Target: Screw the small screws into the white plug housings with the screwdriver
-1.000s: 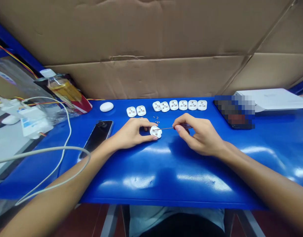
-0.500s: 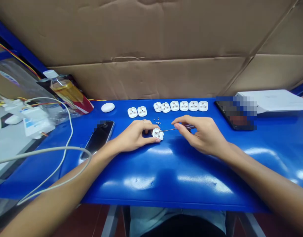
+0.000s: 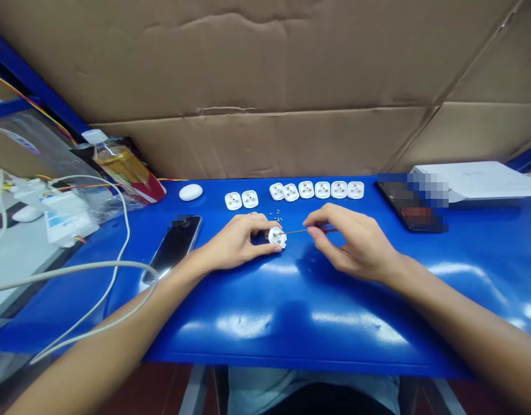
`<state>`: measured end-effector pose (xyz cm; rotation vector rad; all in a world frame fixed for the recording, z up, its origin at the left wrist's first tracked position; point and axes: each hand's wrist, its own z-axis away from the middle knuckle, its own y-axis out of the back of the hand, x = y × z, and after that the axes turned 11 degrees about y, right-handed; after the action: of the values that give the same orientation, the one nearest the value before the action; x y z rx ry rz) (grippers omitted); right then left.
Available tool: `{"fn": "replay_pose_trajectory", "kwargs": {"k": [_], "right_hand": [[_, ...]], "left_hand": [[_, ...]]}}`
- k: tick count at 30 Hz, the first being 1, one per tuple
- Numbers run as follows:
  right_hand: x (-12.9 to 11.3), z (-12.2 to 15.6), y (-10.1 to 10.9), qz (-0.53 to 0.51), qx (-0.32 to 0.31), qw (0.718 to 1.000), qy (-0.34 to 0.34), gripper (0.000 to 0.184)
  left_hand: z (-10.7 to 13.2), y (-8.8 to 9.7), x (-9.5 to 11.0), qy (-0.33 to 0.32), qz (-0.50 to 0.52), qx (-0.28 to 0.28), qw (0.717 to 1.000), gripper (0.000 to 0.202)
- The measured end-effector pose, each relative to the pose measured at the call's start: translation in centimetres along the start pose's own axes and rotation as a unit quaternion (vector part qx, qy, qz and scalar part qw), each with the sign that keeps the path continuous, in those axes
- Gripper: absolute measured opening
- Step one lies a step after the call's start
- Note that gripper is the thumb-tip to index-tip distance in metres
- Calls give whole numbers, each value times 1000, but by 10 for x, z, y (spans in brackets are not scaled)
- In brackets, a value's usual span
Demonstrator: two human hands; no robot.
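My left hand [image 3: 238,239] pinches a small white plug cover [image 3: 276,237] against the blue table [image 3: 291,300], tilted up toward the right. My right hand [image 3: 354,242] is closed on a thin screwdriver [image 3: 306,230]; its metal tip touches the cover's face. Just behind the cover lies a scatter of tiny screws [image 3: 277,216]. Further back, several more white plug covers [image 3: 321,189] stand in a row, with a separate pair [image 3: 242,200] to their left.
A dark phone [image 3: 174,245] lies left of my left hand, a white oval case [image 3: 190,192] behind it. White cables [image 3: 97,271], a charger and a bottle [image 3: 118,164] crowd the left. A blurred phone [image 3: 412,202] and white box [image 3: 477,178] sit at right. Cardboard walls the back.
The cover has tipped up a little more on its edge in my left fingers, with the screwdriver tip still at its face. The view has dropped slightly; both hands stay in place.
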<state>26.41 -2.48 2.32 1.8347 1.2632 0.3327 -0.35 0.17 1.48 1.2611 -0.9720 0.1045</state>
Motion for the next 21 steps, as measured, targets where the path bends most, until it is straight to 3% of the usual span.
{"fn": "replay_pose_trajectory", "kwargs": {"k": [9, 16, 21], "right_hand": [[1, 2, -1, 19, 1, 999, -36, 12], [-1, 0, 1, 21, 16, 999, 30, 26], [0, 2, -3, 49, 27, 998, 6, 16]], "left_hand": [[0, -1, 0, -4, 6, -1, 1000, 35], [1, -1, 2, 0, 8, -1, 1000, 35], [1, -1, 2, 3, 10, 1, 1000, 34]]}}
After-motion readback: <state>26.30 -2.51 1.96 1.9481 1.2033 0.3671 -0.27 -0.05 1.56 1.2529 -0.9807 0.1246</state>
